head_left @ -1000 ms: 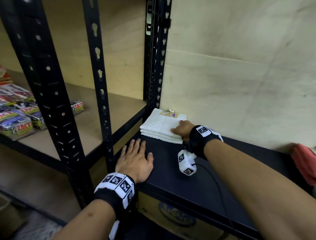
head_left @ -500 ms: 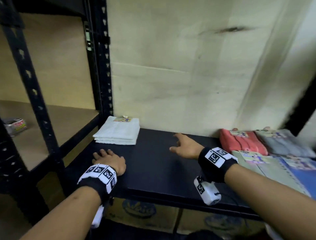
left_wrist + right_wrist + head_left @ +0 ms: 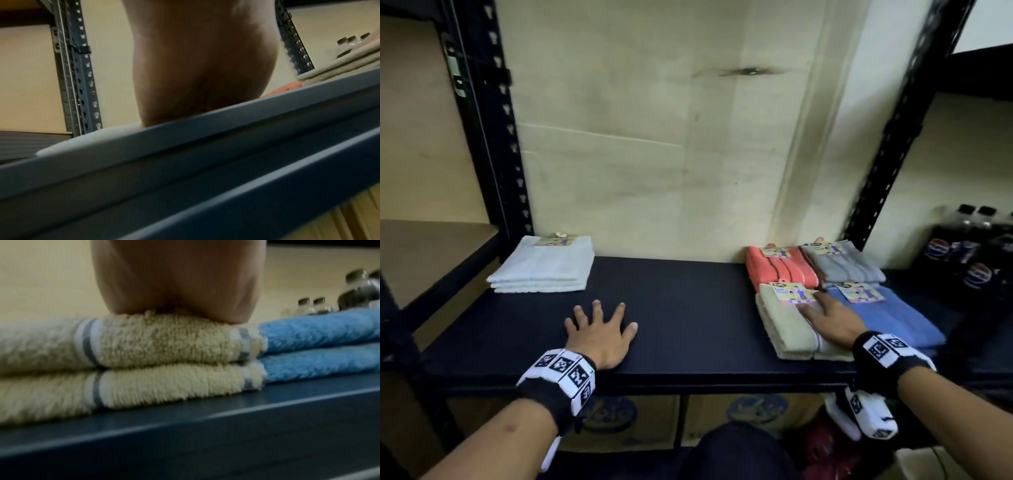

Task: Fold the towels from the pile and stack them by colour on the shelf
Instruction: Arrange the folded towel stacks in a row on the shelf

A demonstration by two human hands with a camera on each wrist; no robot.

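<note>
On the dark shelf [image 3: 681, 308] a stack of folded white towels [image 3: 544, 267] sits at the back left. At the right lie folded piles: beige [image 3: 787, 329], blue [image 3: 887, 311], coral [image 3: 780, 267] and grey [image 3: 842, 263], each with a paper label. My left hand [image 3: 599, 329] lies flat with fingers spread on the bare shelf in front of the white stack. My right hand [image 3: 828, 315] rests flat on top of the beige pile [image 3: 164, 340], next to the blue towels [image 3: 320, 344]. In the left wrist view my left hand's heel [image 3: 201, 65] sits at the shelf edge [image 3: 185, 146].
Black perforated uprights [image 3: 493, 137] [image 3: 893, 137] frame the bay. A wooden shelf [image 3: 431, 253] lies to the left. Dark soda bottles [image 3: 969, 250] stand at the far right. Cardboard boxes [image 3: 626, 421] sit under the shelf.
My right hand left the white stack and crossed right onto the beige pile. My left hand shifted right along the shelf and spread flat. The view swung right, showing the coloured piles.
</note>
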